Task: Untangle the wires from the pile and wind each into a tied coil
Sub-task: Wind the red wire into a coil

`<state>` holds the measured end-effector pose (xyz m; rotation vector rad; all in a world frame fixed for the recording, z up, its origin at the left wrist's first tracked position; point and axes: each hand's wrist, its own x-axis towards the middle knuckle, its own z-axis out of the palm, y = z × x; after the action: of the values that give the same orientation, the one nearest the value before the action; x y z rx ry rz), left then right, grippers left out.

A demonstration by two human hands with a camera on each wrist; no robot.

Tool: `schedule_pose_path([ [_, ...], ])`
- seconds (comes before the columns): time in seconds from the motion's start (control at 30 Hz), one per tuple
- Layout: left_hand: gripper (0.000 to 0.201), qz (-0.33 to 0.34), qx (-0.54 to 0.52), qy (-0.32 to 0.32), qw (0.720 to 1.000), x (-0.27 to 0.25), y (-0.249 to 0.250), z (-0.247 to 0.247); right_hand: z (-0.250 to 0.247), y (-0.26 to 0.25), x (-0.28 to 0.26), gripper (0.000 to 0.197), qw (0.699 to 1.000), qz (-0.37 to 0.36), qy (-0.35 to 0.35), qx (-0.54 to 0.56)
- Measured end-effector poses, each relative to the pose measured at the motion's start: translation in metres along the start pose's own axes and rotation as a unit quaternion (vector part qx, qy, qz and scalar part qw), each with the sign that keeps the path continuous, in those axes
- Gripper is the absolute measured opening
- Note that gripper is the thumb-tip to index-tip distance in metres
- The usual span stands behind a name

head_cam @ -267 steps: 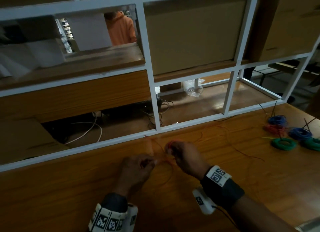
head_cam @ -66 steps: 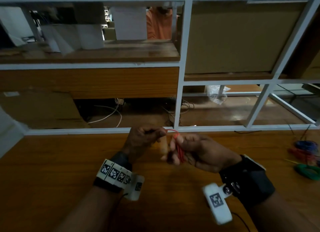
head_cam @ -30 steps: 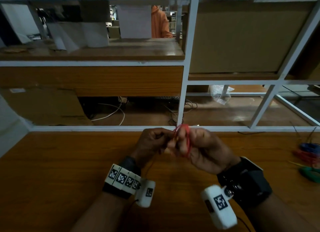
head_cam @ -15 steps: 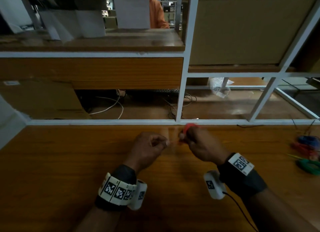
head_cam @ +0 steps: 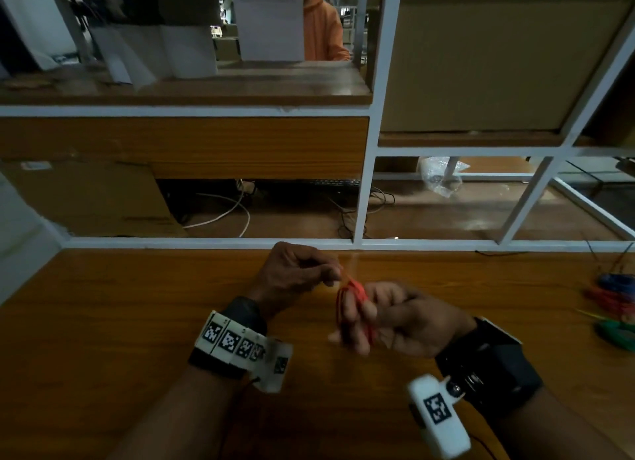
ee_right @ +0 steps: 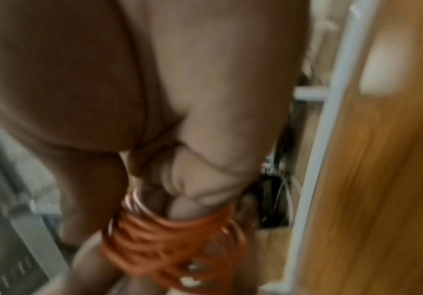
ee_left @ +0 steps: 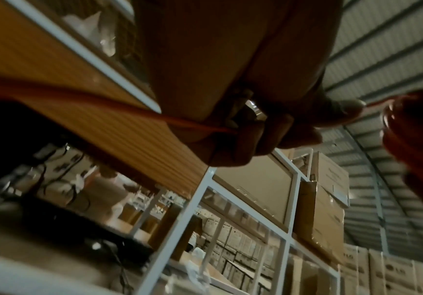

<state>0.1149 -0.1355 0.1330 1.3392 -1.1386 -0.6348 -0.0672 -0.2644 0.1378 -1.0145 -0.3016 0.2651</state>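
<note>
- At frame centre, the right hand (head_cam: 395, 318) has its fingers wrapped by the red wire coil (head_cam: 354, 308).
- The left hand (head_cam: 295, 274) pinches the wire's free end.
- Risk: slack lets loops slip off.

The bench (head_cam: 103, 339) is orange-brown wood-grain board with a smooth, faintly glossy face that catches a soft glare near its far edge, and the frame (head_cam: 364, 184) rising from that edge looks like white-painted metal bars with a matt finish. The red wire (ee_right: 170, 237) wound round the fingers (head_cam: 354, 322) has smooth, slightly shiny plastic insulation, like the blue, red and green coils (head_cam: 615, 308) at the bench's right edge. Beyond the frame stand dull matt cardboard boxes (head_cam: 498, 64), a crinkled clear plastic bag (head_cam: 441, 177) and a wooden shelf (head_cam: 192, 84) with a satin sheen.
</note>
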Motion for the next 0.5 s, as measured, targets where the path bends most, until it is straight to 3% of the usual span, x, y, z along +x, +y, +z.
schedule_pose_path([
  [0.1, 0.01, -0.053, -0.106, 0.05, 0.992, -0.002, -0.015, 0.019, 0.007, -0.011, 0.008, 0.023, 0.985, -0.125, 0.056, 0.103],
  [0.27, 0.021, -0.116, -0.125, 0.006, 0.985, -0.013, -0.024, 0.059, 0.012, -0.023, 0.018, 0.025, 0.913, -0.287, 0.231, 0.175],
  [0.33, 0.023, -0.155, -0.106, -0.014, 0.982, -0.023, -0.027, 0.07, 0.002, -0.021, 0.016, 0.028, 0.853, -0.322, 0.405, 0.067],
  [0.4, 0.022, -0.186, -0.081, -0.034, 0.979, -0.035, -0.029, 0.073, -0.014, -0.019, 0.009, 0.029, 0.756, -0.301, 0.562, -0.146],
  [0.47, 0.017, -0.188, -0.021, -0.057, 0.98, -0.043, -0.03, 0.064, -0.029, -0.018, -0.003, 0.029, 0.658, -0.23, 0.632, -0.339],
  [0.5, 0.016, -0.181, 0.028, -0.055, 0.982, -0.044, -0.031, 0.057, -0.034, -0.017, -0.008, 0.027, 0.638, -0.174, 0.633, -0.401],
])
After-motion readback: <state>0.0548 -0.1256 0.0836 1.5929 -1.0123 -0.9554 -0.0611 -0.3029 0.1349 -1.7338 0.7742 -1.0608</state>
